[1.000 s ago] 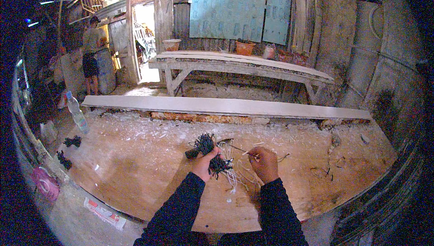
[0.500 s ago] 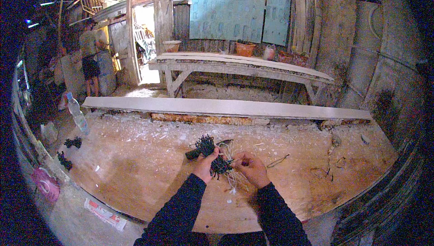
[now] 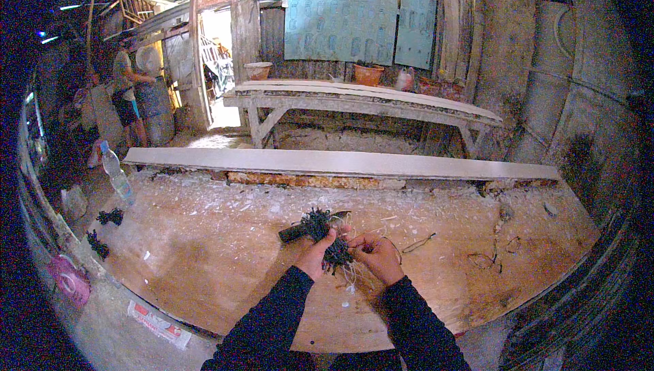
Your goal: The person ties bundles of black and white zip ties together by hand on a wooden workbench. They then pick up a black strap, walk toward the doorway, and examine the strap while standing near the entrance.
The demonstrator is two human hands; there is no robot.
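Note:
A bundle of short black cords (image 3: 317,224) is gripped at its middle by my left hand (image 3: 315,258), its looped ends fanning out above and below. Thin pale strands (image 3: 350,274) hang from its right side. Against that side, my right hand (image 3: 380,258) has thumb and fingers pinched together; what lies between them is too small to make out. A black handle-like piece (image 3: 293,234) lies on the wooden tabletop (image 3: 225,262) just left of the bundle, partly hidden by it. Behind the bundle a dark pointed tip (image 3: 342,214) shows.
Two small black cord bundles (image 3: 110,217) and a clear bottle (image 3: 117,175) are at the left. Loose dark cord pieces (image 3: 482,259) lie to the right. A pale board (image 3: 340,162) runs along the far edge. Another person (image 3: 127,91) stands beside a barrel (image 3: 159,109) at the back left.
The black bundle and my left hand have shifted slightly right and down. My right hand stays close to the bundle's side. The person at the back has turned toward the barrel, arm stretched out.

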